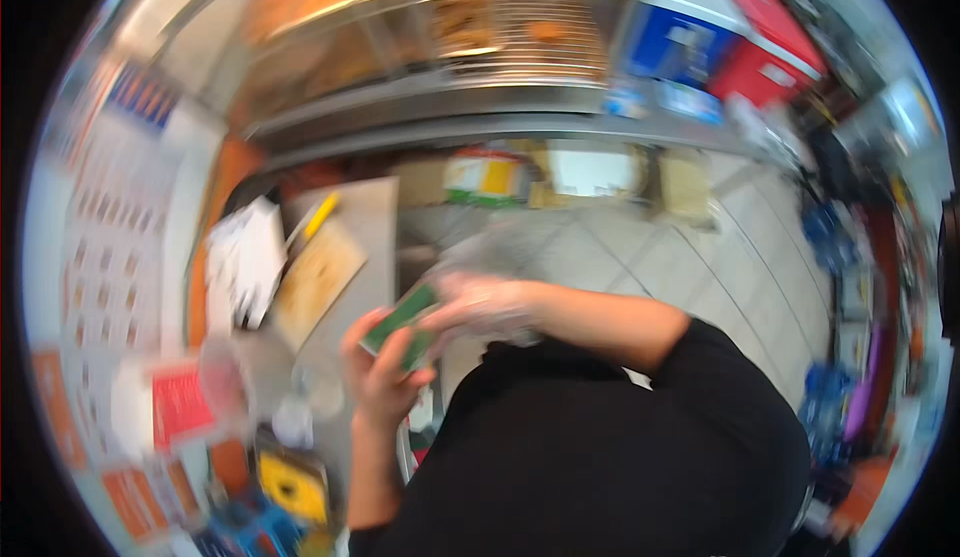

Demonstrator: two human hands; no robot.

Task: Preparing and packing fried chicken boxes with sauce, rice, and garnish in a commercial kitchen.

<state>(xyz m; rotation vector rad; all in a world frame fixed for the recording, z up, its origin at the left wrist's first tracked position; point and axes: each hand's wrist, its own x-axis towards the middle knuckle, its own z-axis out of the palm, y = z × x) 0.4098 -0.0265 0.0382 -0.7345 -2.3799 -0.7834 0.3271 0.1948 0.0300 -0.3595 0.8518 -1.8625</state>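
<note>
My bare left hand (pixel 386 369) grips a small green box or packet (pixel 401 321) by its sides, in front of my chest. On the box's right, my right hand (pixel 476 306) wears a loose clear plastic glove, and its fingers reach to the box's edge; blur hides whether they grip it. Clear plastic, blurred, stands out beyond the right hand's fingers. Left of the hands, a counter (pixel 375 219) bears a wooden cutting board (pixel 319 279), a knife with a yellow handle (pixel 322 213) and white paper or bags (pixel 244 261).
Ahead is a steel counter (pixel 525 123) with wire racks (pixel 525 39) and trays of food. Blue (pixel 675 43) and red (pixel 765 69) coolers stand at its right. Boxes (pixel 484 174) sit below it on the tiled floor (pixel 667 257). Large blue water bottles (pixel 825 403) are at the right.
</note>
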